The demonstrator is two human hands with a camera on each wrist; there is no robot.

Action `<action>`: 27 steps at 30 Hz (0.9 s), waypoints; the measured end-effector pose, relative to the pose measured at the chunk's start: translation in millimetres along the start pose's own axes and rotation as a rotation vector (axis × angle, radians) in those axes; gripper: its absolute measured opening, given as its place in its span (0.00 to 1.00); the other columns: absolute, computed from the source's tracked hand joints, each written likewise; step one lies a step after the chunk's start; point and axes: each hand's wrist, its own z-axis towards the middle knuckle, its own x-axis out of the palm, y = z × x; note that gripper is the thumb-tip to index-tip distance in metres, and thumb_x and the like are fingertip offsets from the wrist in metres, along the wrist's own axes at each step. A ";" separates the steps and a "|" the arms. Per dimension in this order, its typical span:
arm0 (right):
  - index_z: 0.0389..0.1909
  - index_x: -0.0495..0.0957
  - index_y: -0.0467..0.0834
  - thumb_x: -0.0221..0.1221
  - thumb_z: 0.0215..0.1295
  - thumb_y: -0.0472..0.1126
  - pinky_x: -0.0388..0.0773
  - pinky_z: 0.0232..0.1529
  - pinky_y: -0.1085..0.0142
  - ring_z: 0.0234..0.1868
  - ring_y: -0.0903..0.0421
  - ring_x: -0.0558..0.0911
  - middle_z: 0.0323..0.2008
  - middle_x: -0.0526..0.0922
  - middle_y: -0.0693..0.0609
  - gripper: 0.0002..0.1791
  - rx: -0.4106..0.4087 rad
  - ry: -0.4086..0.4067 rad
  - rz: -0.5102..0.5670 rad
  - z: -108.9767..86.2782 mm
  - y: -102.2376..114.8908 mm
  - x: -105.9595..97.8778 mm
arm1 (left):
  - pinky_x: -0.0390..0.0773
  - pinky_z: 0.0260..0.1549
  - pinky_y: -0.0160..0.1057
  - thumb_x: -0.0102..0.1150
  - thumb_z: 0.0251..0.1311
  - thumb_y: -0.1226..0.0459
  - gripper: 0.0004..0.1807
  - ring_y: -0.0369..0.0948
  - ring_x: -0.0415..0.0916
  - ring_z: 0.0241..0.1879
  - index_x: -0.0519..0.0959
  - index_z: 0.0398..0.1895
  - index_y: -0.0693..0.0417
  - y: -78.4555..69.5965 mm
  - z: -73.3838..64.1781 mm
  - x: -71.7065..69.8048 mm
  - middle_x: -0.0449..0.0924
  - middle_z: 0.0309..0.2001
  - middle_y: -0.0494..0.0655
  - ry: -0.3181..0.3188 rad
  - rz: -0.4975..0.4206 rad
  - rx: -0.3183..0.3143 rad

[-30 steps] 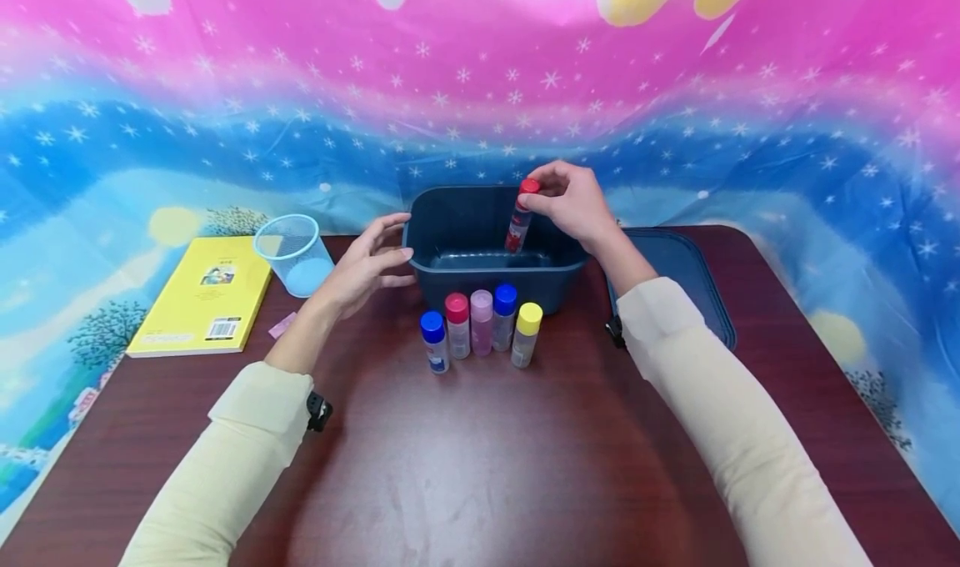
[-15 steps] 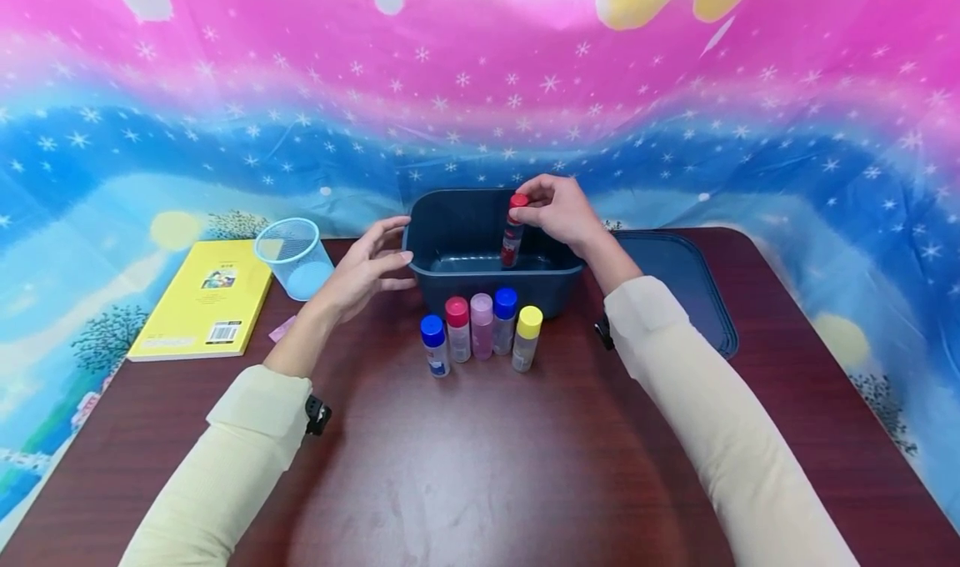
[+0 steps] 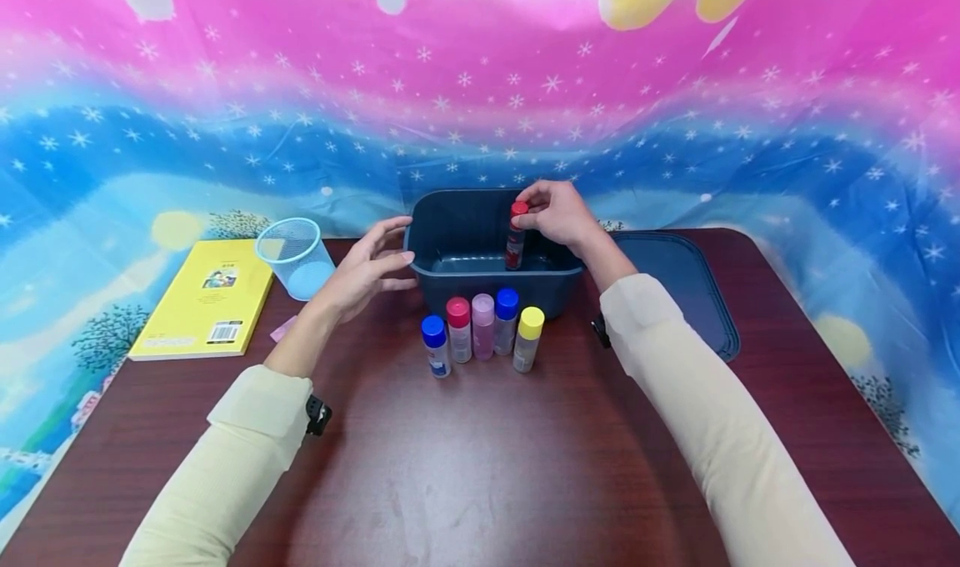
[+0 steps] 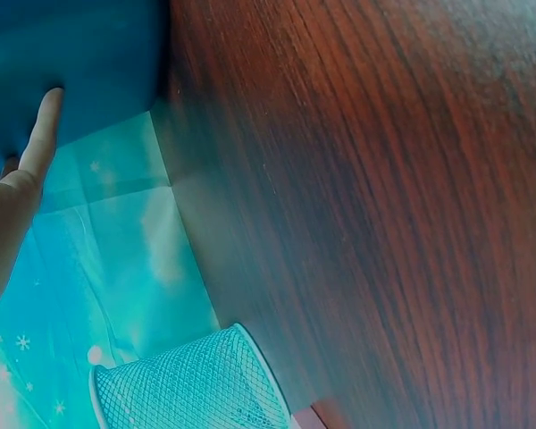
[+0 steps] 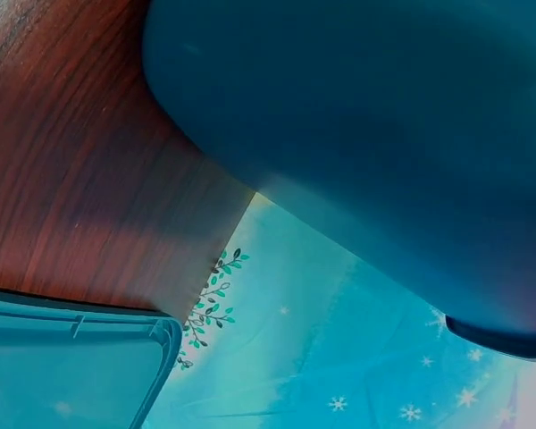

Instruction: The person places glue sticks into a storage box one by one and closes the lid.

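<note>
My right hand (image 3: 555,213) pinches the red cap of a small bottle (image 3: 514,250), which hangs upright inside the dark blue bin (image 3: 498,292). Whether the bottle's base touches the bin floor, I cannot tell. At the bin's left end, my left hand (image 3: 367,267) rests with extended fingers against the wall; the left wrist view has a finger (image 4: 41,138) on the bin's side. Several small bottles stand before the bin: two blue-capped (image 3: 436,348), one crimson-capped (image 3: 459,331), one pink (image 3: 483,327) and one yellow-capped (image 3: 528,340). In the right wrist view the bin (image 5: 357,134) hides my right hand.
A light blue mesh cup (image 3: 292,254) and a yellow book (image 3: 206,300) are at the left, with a small pink piece (image 3: 282,328) near them. Right of the bin lies a dark blue lid (image 3: 675,288). A patterned cloth (image 3: 480,92) hangs behind the table (image 3: 465,467).
The right hand has gone down and slightly left, lowering the red-capped bottle deeper into the bin. My left hand stays at the bin's left end.
</note>
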 end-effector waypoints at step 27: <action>0.58 0.78 0.36 0.65 0.68 0.37 0.76 0.59 0.51 0.56 0.45 0.78 0.55 0.80 0.41 0.20 -0.005 -0.038 -0.119 -0.7 1.5 -1.4 | 0.71 0.59 0.65 0.52 0.73 0.67 0.35 0.64 0.57 0.70 0.53 0.80 0.54 4.4 1.1 0.5 0.51 0.77 0.55 0.007 -0.014 0.018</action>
